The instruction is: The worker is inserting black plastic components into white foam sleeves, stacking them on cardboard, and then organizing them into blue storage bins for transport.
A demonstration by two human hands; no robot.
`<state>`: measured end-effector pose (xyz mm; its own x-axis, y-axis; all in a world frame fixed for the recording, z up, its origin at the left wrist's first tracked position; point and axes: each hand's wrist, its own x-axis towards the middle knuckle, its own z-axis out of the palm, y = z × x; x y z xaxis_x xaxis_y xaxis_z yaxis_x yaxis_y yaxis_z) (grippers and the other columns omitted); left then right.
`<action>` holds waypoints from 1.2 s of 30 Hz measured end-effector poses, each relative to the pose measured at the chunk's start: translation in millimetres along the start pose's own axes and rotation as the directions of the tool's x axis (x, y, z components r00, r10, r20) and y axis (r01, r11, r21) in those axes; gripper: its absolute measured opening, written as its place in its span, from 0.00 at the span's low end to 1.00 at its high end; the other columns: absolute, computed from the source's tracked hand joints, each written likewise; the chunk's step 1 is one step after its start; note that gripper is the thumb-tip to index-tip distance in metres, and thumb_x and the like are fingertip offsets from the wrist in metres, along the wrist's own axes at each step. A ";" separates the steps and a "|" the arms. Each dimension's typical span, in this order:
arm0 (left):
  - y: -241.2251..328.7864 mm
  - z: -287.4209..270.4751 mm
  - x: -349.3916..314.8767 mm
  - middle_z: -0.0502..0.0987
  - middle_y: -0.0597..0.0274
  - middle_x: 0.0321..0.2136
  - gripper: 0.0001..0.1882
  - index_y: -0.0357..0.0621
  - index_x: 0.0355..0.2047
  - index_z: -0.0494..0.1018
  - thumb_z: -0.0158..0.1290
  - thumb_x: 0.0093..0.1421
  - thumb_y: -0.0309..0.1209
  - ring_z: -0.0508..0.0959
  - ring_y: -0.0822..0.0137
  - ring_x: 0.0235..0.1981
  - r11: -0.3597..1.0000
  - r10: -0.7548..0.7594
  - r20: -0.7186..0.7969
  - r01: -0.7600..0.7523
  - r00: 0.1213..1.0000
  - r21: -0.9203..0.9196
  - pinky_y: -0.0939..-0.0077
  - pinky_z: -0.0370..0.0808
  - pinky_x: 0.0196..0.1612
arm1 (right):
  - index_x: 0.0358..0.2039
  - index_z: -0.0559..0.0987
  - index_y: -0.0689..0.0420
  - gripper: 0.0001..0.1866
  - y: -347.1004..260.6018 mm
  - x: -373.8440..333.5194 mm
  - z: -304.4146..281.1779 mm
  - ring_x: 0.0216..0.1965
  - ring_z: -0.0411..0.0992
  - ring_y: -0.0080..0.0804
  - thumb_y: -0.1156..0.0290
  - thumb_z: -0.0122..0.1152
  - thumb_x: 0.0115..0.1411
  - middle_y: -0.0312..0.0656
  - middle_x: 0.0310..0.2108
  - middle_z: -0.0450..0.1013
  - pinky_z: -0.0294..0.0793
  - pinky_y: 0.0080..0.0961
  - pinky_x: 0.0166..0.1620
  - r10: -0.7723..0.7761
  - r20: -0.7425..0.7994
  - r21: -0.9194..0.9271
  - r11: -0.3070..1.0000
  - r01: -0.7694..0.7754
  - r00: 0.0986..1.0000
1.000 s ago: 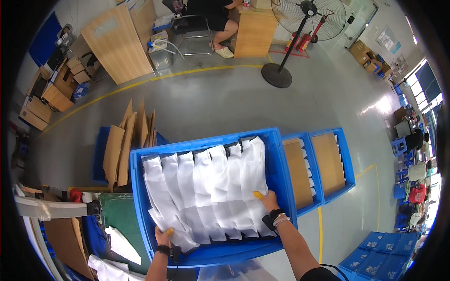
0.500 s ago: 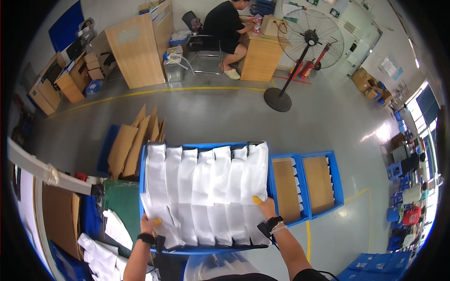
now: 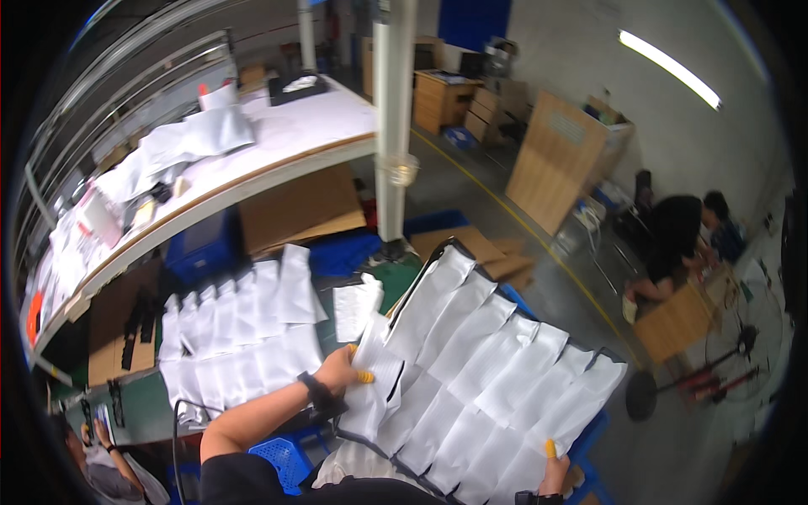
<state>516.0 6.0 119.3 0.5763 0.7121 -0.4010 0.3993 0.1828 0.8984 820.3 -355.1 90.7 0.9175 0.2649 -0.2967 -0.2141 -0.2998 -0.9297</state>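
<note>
A shallow black-edged tray (image 3: 453, 245), tilted in front of me, is filled with overlapping rows of white foam pouches (image 3: 480, 370). My left hand (image 3: 339, 370) grips its left side, the thumb in a yellow finger cot lying over the pouches. At the near right corner my right hand (image 3: 553, 473) holds on in the same way, thumb on top and fingers hidden beneath. Blue crate edges (image 3: 594, 433) show under and beyond the tray's right side. To the left, a second set of white pouches (image 3: 240, 337) lies in rows on a green bench top (image 3: 156, 419).
A white shelf (image 3: 295, 126) on a pale post (image 3: 393, 126) spans above the bench. Flattened cardboard (image 3: 471, 244) stands behind the tray. Another person (image 3: 118, 463) sits at lower left, a blue basket (image 3: 282, 463) near my body. A floor fan (image 3: 641, 396) stands at right.
My view has swung left toward the bench and shelf. The pouch-filled tray, level over the blue crate before, is now tilted and turned with both hands on it.
</note>
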 end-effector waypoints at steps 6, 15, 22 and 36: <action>-54.8 -94.0 -86.8 0.73 0.53 0.34 0.25 0.31 0.42 0.64 0.58 0.42 0.16 0.75 0.64 0.33 0.946 -0.110 -0.304 0.005 0.946 -0.325 0.72 0.74 0.37 | 0.37 0.74 0.67 0.17 -2.7 0.6 109.8 0.31 0.69 0.22 0.71 0.63 0.49 0.38 0.32 0.73 0.67 0.19 0.36 -0.107 0.261 -0.049 0.991 0.124 0.959; -134.5 -276.5 -204.5 0.73 0.52 0.34 0.25 0.32 0.42 0.63 0.60 0.42 0.18 0.75 0.63 0.33 0.977 -0.186 -0.640 0.070 0.746 -0.203 0.71 0.75 0.36 | 0.31 0.76 0.66 0.17 -56.6 -82.6 367.3 0.29 0.71 0.24 0.64 0.66 0.46 0.42 0.27 0.75 0.69 0.21 0.32 -0.160 0.680 -0.096 0.948 0.303 0.716; -200.0 -372.7 -239.5 0.73 0.52 0.35 0.23 0.33 0.40 0.64 0.59 0.43 0.18 0.75 0.63 0.35 0.951 -0.254 -0.648 0.062 0.718 -0.304 0.71 0.73 0.38 | 0.34 0.76 0.63 0.21 -37.8 -129.7 526.1 0.29 0.72 0.27 0.57 0.64 0.47 0.42 0.28 0.75 0.69 0.23 0.33 -0.061 0.827 -0.135 0.943 0.304 0.559; -287.4 -466.4 -291.6 0.65 0.59 0.46 0.39 0.59 0.58 0.46 0.54 0.51 0.41 0.70 0.62 0.41 0.787 -0.610 -0.428 0.574 0.667 -0.226 0.58 0.70 0.37 | 0.53 0.58 0.65 0.46 4.0 -131.2 548.9 0.54 0.57 0.46 0.48 0.64 0.41 0.58 0.52 0.58 0.57 0.32 0.55 -0.185 0.768 -0.277 0.766 0.579 0.613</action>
<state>-99.3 61.9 61.5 -0.1643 0.6539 -0.7385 0.4835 0.7060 0.5175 515.0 112.0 6.1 0.3443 0.9220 -0.1774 0.4606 -0.3305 -0.8238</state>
